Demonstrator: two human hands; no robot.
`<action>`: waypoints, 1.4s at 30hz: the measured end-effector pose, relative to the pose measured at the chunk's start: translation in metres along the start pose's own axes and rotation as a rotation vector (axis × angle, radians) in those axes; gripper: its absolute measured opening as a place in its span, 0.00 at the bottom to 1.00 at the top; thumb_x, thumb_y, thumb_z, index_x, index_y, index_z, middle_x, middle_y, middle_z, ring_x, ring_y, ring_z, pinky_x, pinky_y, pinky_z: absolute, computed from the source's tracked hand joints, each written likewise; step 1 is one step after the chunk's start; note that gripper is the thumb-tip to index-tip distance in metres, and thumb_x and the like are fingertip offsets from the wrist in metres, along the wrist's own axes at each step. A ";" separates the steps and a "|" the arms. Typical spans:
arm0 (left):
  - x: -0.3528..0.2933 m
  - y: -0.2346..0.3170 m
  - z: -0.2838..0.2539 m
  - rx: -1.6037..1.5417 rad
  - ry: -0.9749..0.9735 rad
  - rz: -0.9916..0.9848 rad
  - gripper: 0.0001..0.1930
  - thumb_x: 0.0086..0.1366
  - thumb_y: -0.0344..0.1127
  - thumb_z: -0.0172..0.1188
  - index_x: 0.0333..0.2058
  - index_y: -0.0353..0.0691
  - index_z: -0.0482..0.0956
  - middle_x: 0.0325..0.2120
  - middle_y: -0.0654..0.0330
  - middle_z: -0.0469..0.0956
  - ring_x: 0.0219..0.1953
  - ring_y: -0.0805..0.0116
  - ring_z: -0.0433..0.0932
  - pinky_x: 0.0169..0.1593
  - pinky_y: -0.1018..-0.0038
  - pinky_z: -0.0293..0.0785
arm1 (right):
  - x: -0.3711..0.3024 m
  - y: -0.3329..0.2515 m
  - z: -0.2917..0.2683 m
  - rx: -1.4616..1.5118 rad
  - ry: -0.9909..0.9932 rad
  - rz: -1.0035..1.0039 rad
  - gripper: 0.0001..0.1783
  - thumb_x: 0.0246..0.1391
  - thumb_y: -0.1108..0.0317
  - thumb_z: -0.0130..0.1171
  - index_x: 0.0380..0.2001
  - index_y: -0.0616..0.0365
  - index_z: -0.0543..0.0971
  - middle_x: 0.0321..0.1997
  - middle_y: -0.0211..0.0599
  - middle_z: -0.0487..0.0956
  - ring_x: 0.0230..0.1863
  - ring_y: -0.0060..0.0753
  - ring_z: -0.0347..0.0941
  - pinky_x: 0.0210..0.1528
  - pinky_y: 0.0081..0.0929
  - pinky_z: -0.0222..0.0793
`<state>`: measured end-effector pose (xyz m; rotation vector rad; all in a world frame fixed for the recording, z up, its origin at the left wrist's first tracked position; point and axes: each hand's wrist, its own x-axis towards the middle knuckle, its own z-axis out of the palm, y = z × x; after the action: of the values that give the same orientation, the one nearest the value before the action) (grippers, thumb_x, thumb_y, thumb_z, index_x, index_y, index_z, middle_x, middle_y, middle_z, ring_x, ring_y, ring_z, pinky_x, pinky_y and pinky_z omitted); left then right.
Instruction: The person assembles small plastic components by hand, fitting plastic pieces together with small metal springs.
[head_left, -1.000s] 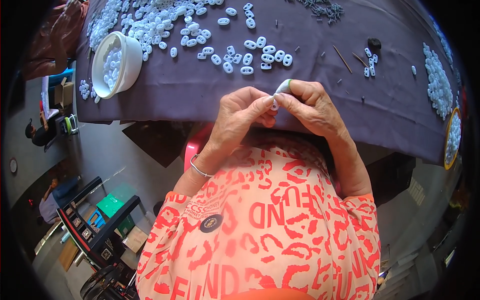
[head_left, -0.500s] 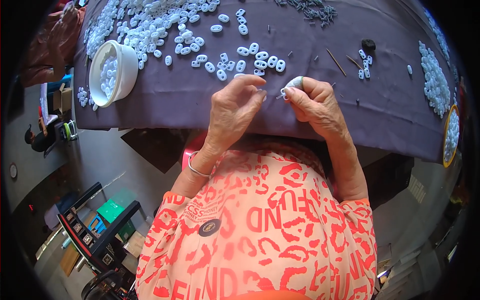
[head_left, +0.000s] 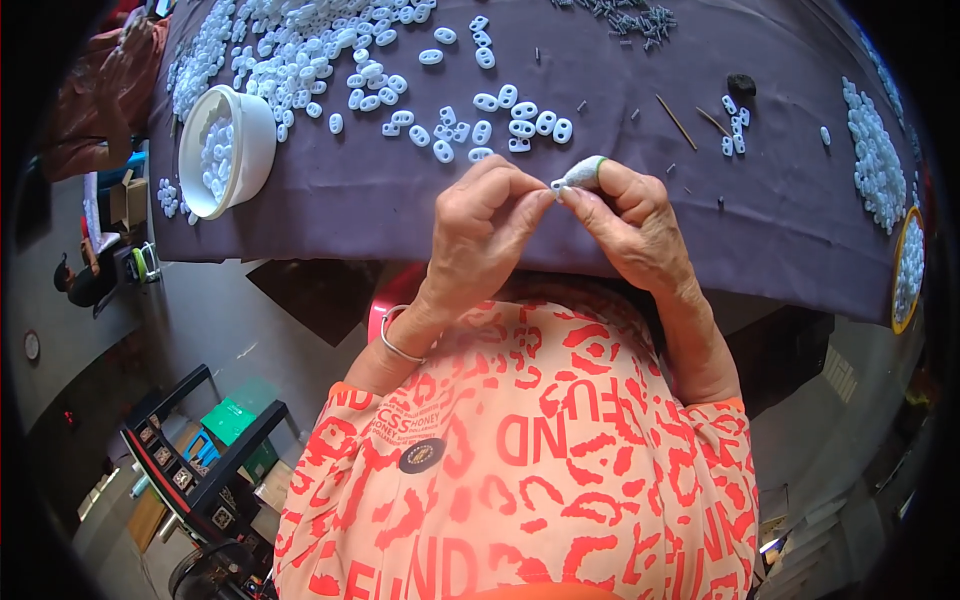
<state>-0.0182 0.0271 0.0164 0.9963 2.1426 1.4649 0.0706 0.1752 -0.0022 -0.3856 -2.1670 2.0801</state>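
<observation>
Now pinching a small, white, holed plastic piece (head_left: pixel 558 187) between thumb (head_left: pixel 588 205) and white-wrapped finger (head_left: pixel 582 173) of the right hand (head_left: pixel 632 220); meeting it with the left hand (head_left: pixel 480 220), tips close, hold too small to tell. Probably light, stiff, slick; best gripped by the outer rim, clear of the hole. Held at the dark purple cloth-covered table (head_left: pixel 350 200), near white two-holed plastic ovals (head_left: pixel 522 128).

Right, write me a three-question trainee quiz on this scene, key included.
1. Which hand wears the white finger wrap?

2. True or false: the yellow-rimmed container is left of the white tub.

3. What is at the spot where both hands' fingers meet?
A) a brown stick
B) a small white piece
C) a dark lump

Key:
1. The right hand.
2. False.
3. B.
</observation>
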 end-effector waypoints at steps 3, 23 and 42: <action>0.002 -0.001 -0.003 0.037 -0.030 0.013 0.04 0.59 0.27 0.57 0.28 0.31 0.76 0.23 0.68 0.71 0.24 0.81 0.65 0.27 0.84 0.60 | -0.003 0.007 0.003 -0.122 0.039 -0.124 0.05 0.55 0.70 0.53 0.29 0.59 0.76 0.19 0.18 0.67 0.19 0.07 0.56 0.19 0.09 0.50; 0.000 -0.006 0.002 -0.015 0.017 -0.087 0.06 0.59 0.30 0.57 0.29 0.33 0.78 0.21 0.68 0.71 0.22 0.81 0.66 0.27 0.84 0.63 | -0.002 0.005 0.005 -0.129 0.019 -0.018 0.05 0.54 0.72 0.53 0.29 0.63 0.76 0.21 0.19 0.69 0.24 0.08 0.58 0.24 0.11 0.54; 0.003 0.005 -0.005 -0.235 -0.037 -0.518 0.09 0.56 0.32 0.61 0.33 0.32 0.79 0.26 0.62 0.78 0.28 0.80 0.73 0.32 0.82 0.69 | 0.000 0.004 0.003 0.072 0.046 0.113 0.07 0.54 0.69 0.53 0.29 0.61 0.76 0.18 0.14 0.66 0.18 0.05 0.53 0.18 0.09 0.47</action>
<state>-0.0215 0.0266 0.0236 0.3431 1.9450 1.3745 0.0706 0.1722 -0.0061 -0.5547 -2.0834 2.1773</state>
